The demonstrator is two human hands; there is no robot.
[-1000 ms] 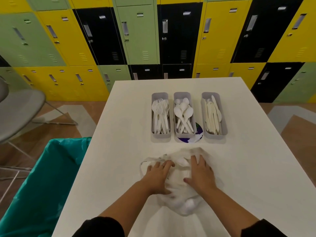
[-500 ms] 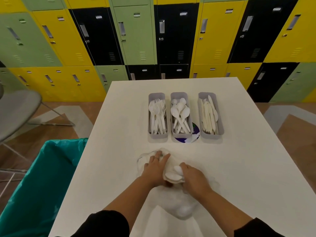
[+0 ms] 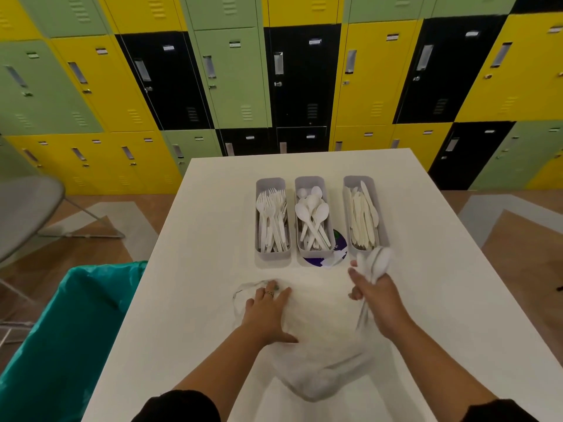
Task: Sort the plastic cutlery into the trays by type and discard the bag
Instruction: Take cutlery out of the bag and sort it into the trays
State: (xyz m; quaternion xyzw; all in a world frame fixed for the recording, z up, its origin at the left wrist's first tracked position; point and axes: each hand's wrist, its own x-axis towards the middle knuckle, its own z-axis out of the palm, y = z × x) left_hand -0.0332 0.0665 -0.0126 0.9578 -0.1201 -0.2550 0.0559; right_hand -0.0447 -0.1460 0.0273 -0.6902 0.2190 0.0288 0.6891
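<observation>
Lockers (image 3: 231, 77) in yellow, green and black fill the wall behind a white desk (image 3: 457, 300). Wood-toned flooring with grey patches surrounds the desk; a grey chair (image 3: 27, 208) stands off the left edge, and a bin with a teal liner (image 3: 61, 330) sits against the near-left corner.

Three grey trays stand side by side toward the far edge of the desk, long sides parallel:
- the left tray (image 3: 272, 255) holds white forks (image 3: 271, 220);
- the middle tray (image 3: 310, 181) holds white spoons (image 3: 313, 217);
- the right tray (image 3: 370, 181) holds cream-white knives (image 3: 362, 217).

A round purple-and-white item (image 3: 335, 254) lies on the desk partly under the near end of the middle tray.

A thin, translucent plastic bag (image 3: 323, 354) lies crumpled and flattened on the near half of the desk, centred between the left and right edges.

The left hand (image 3: 268, 312) rests flat on the bag's left part, fingers straight and spread, a ring on one finger. The right hand (image 3: 377, 300) is raised just in front of the near end of the right tray; its fingers are curled around several white spoons held in hand (image 3: 377, 263), bowls pointing toward the trays, handles running down through the palm. That bundle is motion-blurred, so the count cannot be told.
</observation>
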